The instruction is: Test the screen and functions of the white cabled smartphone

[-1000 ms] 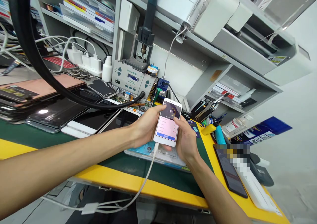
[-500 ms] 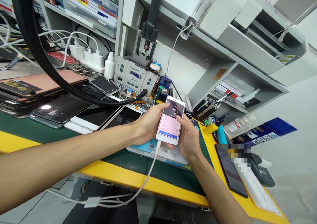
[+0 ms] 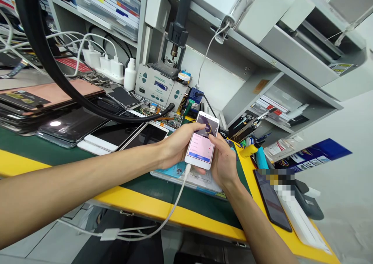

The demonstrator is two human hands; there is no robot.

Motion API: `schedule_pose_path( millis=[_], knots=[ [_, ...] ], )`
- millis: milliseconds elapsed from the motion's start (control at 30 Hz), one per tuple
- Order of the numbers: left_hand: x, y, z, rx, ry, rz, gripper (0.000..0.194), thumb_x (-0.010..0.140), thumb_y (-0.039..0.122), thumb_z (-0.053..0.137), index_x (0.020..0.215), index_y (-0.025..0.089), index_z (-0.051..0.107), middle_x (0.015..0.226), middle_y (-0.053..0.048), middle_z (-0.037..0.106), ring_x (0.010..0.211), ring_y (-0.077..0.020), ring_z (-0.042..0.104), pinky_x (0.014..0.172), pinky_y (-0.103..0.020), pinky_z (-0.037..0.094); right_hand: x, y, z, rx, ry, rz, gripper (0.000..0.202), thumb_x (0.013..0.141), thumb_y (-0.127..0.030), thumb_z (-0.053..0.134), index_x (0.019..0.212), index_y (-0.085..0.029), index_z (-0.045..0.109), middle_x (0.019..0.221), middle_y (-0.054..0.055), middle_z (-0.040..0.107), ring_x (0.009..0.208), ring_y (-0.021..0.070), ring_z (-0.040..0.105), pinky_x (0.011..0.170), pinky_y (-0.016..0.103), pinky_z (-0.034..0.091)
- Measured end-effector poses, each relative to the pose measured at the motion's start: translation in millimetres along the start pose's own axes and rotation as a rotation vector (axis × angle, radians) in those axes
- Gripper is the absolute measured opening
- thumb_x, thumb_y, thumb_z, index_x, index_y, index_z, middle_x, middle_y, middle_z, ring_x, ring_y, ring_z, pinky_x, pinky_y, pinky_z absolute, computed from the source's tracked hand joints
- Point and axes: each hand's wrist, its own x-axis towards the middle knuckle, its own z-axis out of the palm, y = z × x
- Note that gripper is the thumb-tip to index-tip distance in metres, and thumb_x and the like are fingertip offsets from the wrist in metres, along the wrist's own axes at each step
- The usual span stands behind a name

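A white smartphone (image 3: 200,149) is held upright between my two hands, its screen lit with a dark upper part, a pinkish list and a blue bar. My left hand (image 3: 177,145) grips its left edge, the thumb lying over the upper screen. On the other edge my right hand (image 3: 224,157) is closed, its thumb at the screen's right side. The fingers behind the phone are mostly hidden. A white charging cable (image 3: 177,200) is plugged into the phone's bottom end and hangs down past the bench edge. Below the phone lies a clear-topped case (image 3: 186,182).
Phones (image 3: 113,133) and a stack of phone parts (image 3: 49,97) lie at left. Behind stands a hot-air station (image 3: 159,86), its black hose (image 3: 58,81) arching across the near left. A black phone (image 3: 272,201) lies at right. Shelves (image 3: 262,54) overhang the back.
The left thumb has slid further right over the upper screen. The figure in the screen's ring differs. The view has shifted slightly; both hands still hold the phone.
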Motion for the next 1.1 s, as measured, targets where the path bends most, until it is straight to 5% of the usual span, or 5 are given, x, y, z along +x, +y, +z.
schedule_pose_path(
  millis=[1100],
  knots=[
    [1.5, -1.2, -1.5, 0.015, 0.011, 0.005, 0.039, 0.092, 0.042, 0.047, 0.106, 0.015, 0.07, 0.087, -0.012, 0.07, 0.073, -0.0267, 0.066, 0.049, -0.04, 0.059, -0.7, 0.7, 0.0, -0.107, 0.03, 0.01, 0.028, 0.08, -0.034, 0.068, 0.106, -0.024, 0.066, 0.087, 0.0, 0.071, 0.071, 0.0185, 0.062, 0.057, 0.027, 0.043]
  ],
)
